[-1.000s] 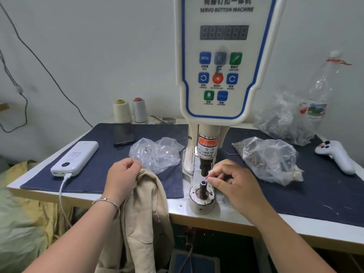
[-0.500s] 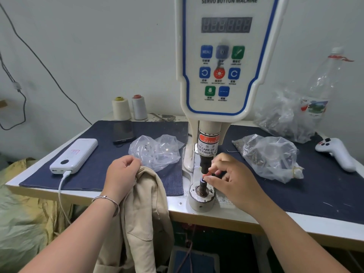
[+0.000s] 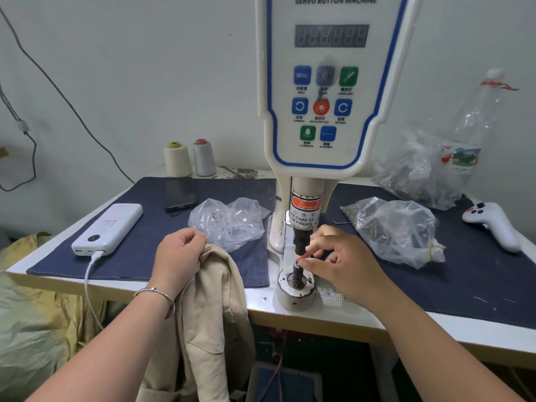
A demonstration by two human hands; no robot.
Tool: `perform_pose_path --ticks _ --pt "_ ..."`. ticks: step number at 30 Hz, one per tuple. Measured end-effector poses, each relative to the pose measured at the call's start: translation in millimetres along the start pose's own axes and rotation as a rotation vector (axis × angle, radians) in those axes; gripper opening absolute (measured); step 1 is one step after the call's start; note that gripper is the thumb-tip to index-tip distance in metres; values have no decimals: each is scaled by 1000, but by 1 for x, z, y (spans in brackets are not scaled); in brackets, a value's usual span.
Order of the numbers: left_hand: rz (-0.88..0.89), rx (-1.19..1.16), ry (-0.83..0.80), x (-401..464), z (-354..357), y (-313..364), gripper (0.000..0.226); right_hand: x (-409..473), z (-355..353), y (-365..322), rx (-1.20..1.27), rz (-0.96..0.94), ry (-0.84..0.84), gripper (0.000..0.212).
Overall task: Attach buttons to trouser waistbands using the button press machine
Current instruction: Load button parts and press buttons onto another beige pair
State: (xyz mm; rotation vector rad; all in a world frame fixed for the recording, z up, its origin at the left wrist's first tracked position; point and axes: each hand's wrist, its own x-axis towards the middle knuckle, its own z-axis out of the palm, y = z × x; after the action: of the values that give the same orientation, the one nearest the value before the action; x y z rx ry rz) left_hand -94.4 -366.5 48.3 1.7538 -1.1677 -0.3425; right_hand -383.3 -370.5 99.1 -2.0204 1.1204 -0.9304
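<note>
Left hand (image 3: pixel 178 256) clenched — right hand (image 3: pixel 339 262) pinching

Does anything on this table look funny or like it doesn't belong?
Yes: a white game controller lies at the table's far right, odd beside a button machine. Also, the right hand has fingertips at the lower post, just under the plunger's finger-warning label.

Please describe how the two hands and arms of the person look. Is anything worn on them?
Both forearms are bare, with no sleeves or gloves in view. The left hand has a thin silver bangle around its wrist. The right hand wears nothing visible.
</note>
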Motion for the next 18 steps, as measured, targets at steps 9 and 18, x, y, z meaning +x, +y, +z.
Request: perform_pose_path --ticks 9,18 --pt "-1 3 -3 -1 0 0 26 1 -1 -4 -29 0 14 20" --pt "-10 8 -1 -3 -3 4 29 -25 -12 -5 185 -15 170 17"
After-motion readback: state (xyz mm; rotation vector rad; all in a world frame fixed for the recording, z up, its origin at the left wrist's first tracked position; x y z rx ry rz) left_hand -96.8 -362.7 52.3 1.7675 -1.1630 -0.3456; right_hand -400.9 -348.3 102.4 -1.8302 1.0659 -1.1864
